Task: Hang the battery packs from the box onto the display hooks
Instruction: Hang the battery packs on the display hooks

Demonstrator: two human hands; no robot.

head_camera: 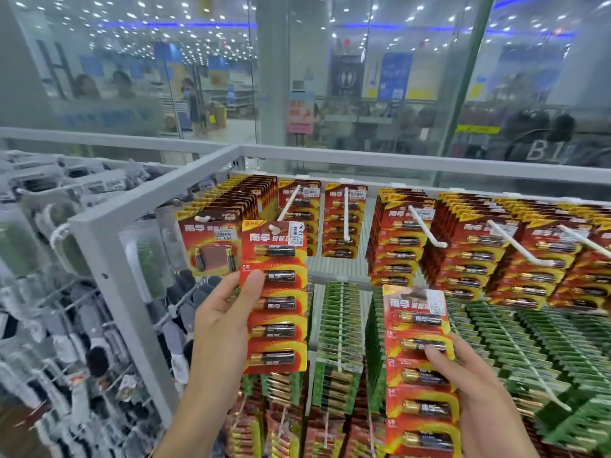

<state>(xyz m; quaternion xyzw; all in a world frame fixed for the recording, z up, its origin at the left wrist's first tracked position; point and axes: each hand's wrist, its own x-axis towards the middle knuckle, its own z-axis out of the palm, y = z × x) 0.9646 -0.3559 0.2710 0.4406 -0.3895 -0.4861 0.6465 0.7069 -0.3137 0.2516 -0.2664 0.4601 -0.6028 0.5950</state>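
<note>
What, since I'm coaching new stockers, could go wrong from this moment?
1. The battery strip in the left hand, tagged 12.00, is held in front of a two-battery pack tagged 4.50; it may land on that pack's hook by mistake.
2. The right hand holds a second strip, so neither hand is free to steady the other's load; one could slip.

bare left hand (224, 322) and bare right hand (476, 388) on 2 bare forearms

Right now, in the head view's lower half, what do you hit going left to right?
Hanging socks → grey frame post → left hand → left red battery pack → right red battery pack → right hand → green battery packs.
</note>
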